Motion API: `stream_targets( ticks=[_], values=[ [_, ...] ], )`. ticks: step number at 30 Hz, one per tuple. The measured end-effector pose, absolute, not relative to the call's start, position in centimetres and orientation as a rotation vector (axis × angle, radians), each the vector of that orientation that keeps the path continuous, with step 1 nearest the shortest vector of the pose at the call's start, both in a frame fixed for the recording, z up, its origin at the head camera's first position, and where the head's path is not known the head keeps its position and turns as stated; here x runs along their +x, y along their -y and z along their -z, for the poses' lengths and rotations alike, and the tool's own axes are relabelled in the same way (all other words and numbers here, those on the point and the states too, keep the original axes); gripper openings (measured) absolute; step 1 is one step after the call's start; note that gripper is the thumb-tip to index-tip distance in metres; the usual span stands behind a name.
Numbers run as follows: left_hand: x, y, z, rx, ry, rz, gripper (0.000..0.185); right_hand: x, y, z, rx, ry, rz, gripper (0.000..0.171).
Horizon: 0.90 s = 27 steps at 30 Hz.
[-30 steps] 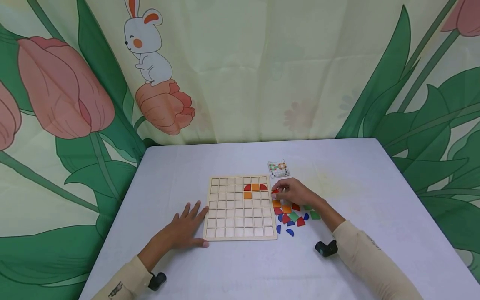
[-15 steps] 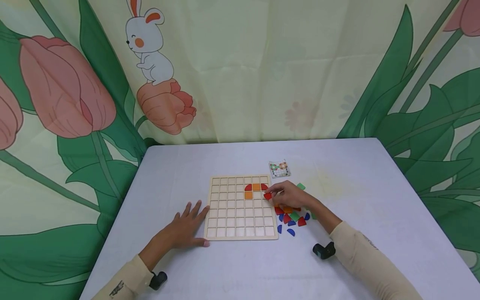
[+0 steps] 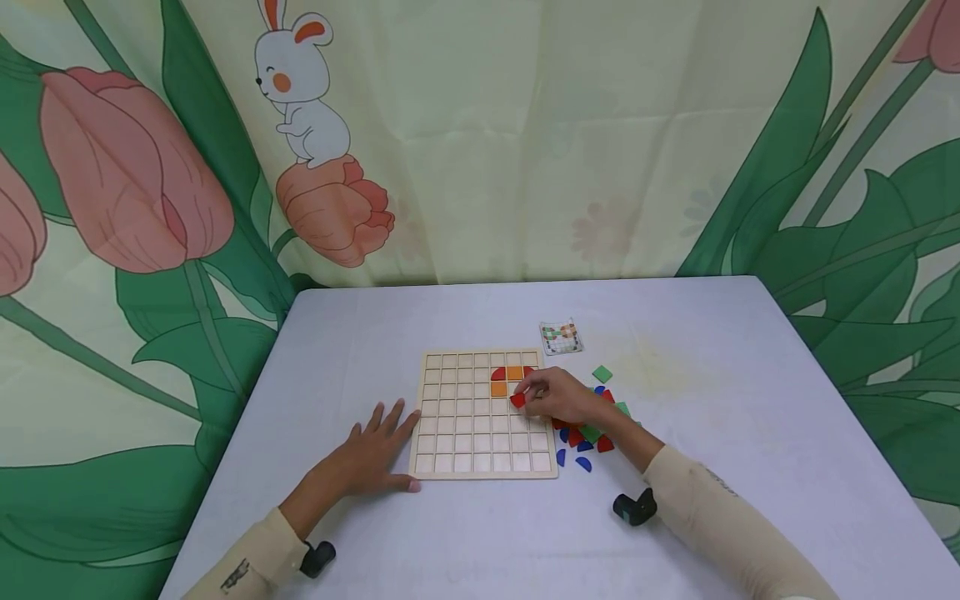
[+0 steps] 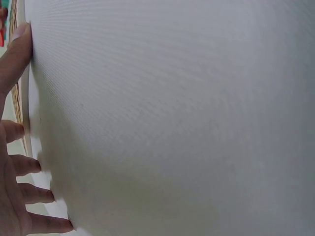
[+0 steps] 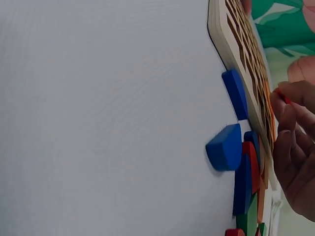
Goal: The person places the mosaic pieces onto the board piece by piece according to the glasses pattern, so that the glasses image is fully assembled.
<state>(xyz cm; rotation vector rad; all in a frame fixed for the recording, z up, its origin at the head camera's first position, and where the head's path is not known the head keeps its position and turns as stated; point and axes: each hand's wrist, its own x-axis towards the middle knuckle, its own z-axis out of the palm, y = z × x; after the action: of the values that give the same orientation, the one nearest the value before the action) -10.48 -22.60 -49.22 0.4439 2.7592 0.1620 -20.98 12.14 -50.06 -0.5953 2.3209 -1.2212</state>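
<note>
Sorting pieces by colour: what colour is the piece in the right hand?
Red; the piece pinched by the right hand shows best in the head view.

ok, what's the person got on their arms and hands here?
Both arms wear long cream-beige sleeves, the left sleeve and right sleeve each with a small dark marking near the cuff. A small black camera unit sits at each wrist. The left hand and right hand are bare: no gloves.
</note>
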Motion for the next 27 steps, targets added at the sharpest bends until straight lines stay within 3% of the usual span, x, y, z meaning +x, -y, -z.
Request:
stream_targets(
  ticks=[9, 27],
  values=[
    [-10.6, 22.7, 49.5, 0.445, -2.759, -0.151, 0.112, -20.9, -10.4, 50.2, -0.718, -2.417, 1.148, 0.024],
    [-10.6, 22.6, 49.5, 0.427, -2.753, -0.146, 0.112, -20.3, -8.9, 50.3, -0.598, -2.557, 1.010, 0.018]
  ],
)
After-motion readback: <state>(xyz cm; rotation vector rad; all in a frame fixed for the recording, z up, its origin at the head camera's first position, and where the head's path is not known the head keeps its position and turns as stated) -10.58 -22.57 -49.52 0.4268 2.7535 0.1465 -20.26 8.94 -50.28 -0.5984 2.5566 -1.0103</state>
